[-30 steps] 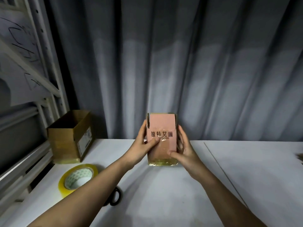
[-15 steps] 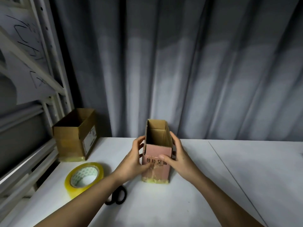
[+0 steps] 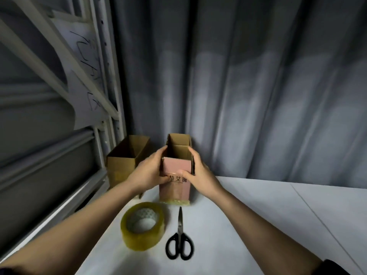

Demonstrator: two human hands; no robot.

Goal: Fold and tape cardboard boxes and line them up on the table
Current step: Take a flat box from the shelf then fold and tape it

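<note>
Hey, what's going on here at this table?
A person is assembling boxes. Both hands, left and right, grip the sides of a pink box, upright and open-topped on the white table, its bottom edge taped. It stands just right of a brown box, also open. A tape roll and scissors lie in front, untouched.

The left hand (image 3: 148,172) covered the first printed character on the pink box (image 3: 175,181) and the brown box's (image 3: 124,161) lower right corner; its far fingers were hidden.
</note>
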